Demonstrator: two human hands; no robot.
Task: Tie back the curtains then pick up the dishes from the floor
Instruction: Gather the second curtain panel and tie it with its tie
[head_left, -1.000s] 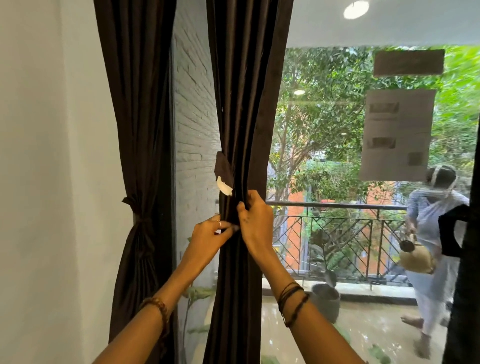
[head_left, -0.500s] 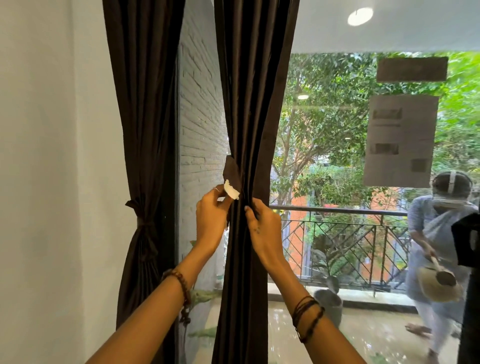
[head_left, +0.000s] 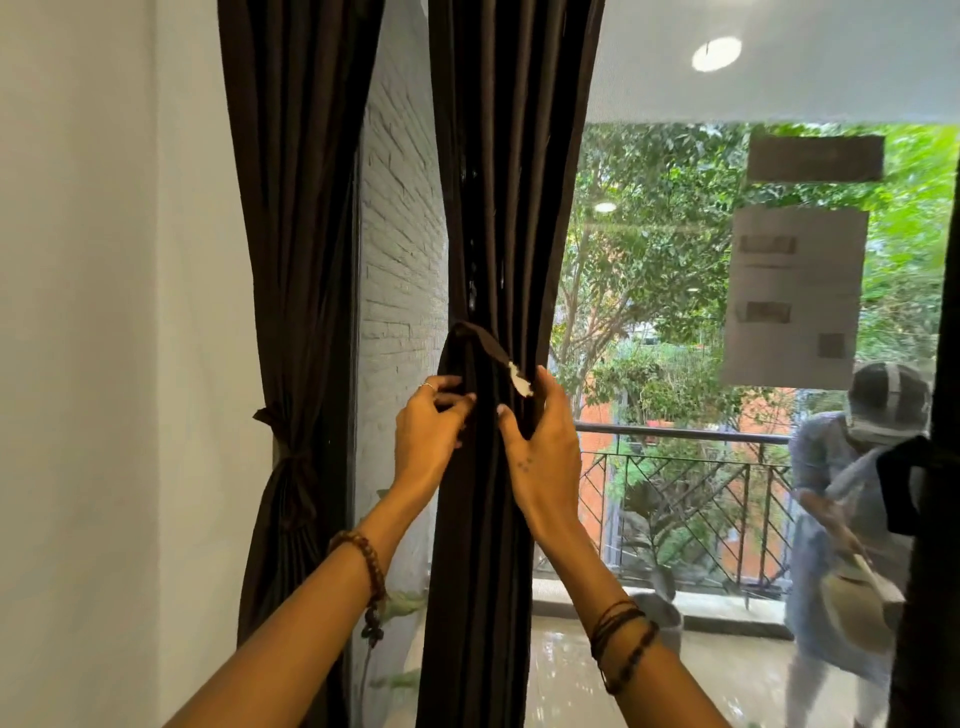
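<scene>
At the centre of the frame we pinch the tie-back strap (head_left: 480, 345) with our right hand (head_left: 540, 447): thumb and fingers curl round its end where a small white patch (head_left: 521, 383) shows, pale and rough-edged against the dark cloth. Our left hand (head_left: 428, 426) curls its fingers into the left edge of the gathered curtain (head_left: 493, 208), gripping the folds just below the point where the strap loops over them. A thin ring sits on one left finger, a beaded bracelet (head_left: 371, 566) circles the left wrist, and dark cord bands (head_left: 621, 631) wrap the right wrist.

The curtain we hold is dark brown, heavy and matte, falling in long vertical pleats from the top of the frame to the bottom. To its left, a second curtain (head_left: 296, 208) of the same cloth hangs against the white wall (head_left: 104, 312) and is already cinched at mid-height by a knotted tie (head_left: 288, 457).

Between the two curtains we see a white-painted brick wall (head_left: 400, 234) with rough courses. To the right, through the glass, are a black metal railing (head_left: 675, 467) with diagonal bars, green trees, and a grey plant pot (head_left: 660, 618) on a wet, glossy floor; what it contains we cannot tell. Pale paper sheets (head_left: 795, 291) stick to the glass at the upper right. At the lower right a person (head_left: 841, 519) in light clothes bends over a round tan vessel (head_left: 852, 608).
</scene>
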